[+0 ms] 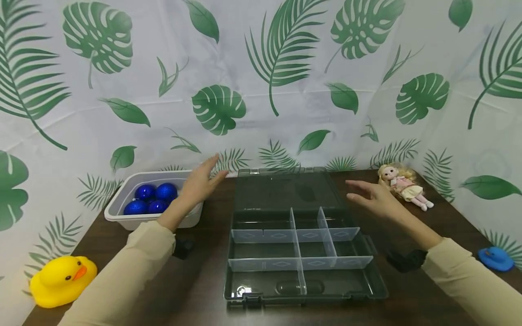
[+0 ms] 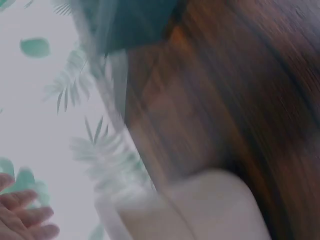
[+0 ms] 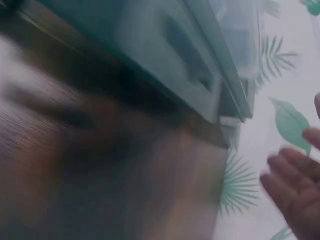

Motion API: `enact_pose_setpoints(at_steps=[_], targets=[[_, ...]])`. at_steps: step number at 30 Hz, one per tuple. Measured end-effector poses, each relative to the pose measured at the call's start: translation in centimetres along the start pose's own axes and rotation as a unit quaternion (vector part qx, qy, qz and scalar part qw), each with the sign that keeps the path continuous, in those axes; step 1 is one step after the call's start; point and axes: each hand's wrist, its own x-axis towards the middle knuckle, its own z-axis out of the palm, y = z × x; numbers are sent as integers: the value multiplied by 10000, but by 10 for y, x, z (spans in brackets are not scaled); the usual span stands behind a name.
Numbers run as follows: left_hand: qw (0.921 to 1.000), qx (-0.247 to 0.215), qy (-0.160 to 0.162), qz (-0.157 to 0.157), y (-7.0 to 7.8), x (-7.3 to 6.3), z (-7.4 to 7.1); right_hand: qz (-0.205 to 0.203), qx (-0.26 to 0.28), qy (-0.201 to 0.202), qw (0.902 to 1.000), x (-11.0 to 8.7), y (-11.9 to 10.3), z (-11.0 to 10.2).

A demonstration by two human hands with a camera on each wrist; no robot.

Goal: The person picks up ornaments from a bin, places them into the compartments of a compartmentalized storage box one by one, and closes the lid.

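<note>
My left hand point(image 1: 200, 182) is raised beside the right end of a white plastic tub point(image 1: 122, 217), its fingers extended and nothing in them. Several shiny blue balls point(image 1: 157, 199) lie inside the tub, partly hidden by my forearm. On the other side, my right hand point(image 1: 373, 199) hovers right of a dark translucent compartment box point(image 1: 265, 283), fingers loosely extended and holding nothing. The box's lid point(image 1: 281, 190) is laid back toward the wall, and clear dividers point(image 1: 265, 263) split its inside into compartments. In the blurred wrist views, the left fingers point(image 2: 32, 215) and right fingers point(image 3: 290, 175) appear spread.
A yellow rubber duck point(image 1: 61, 280) sits at the left edge of the dark wooden table point(image 1: 195, 290). Toward the back right lies a doll point(image 1: 403, 185), with a blue duck point(image 1: 495, 259) at the right edge. A leaf-print cloth point(image 1: 261, 131) hangs behind.
</note>
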Motion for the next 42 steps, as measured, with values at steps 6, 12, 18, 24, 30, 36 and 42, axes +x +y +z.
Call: enact_pose_setpoints(at_steps=[6,12,18,24,30,36,42], targets=[[9899,-1195,311,-701,-40,-17,-22,14,1507,-540,9871,-28,9,10],[9774,-1642,-136,-1322,-68,-28,-22,-253,2054,-810,9750,-39,16,24],[9691,-1882,-634,-1461,-87,-21,-11,-435,2324,-722,9690,-42,18,30],[9705,-1555,-989,-1557,-94,-15,-6,-347,2360,-642,9690,-43,18,30],[9796,-811,-1082,-1487,-96,-10,-5,-317,2509,-619,9655,-43,18,30],[9812,-503,-1005,-1571,-94,-6,-4,-203,2475,-546,9671,-45,17,31],[9828,-724,-258,-1677,-87,-13,-12,-123,2338,-576,9705,-41,18,31]])
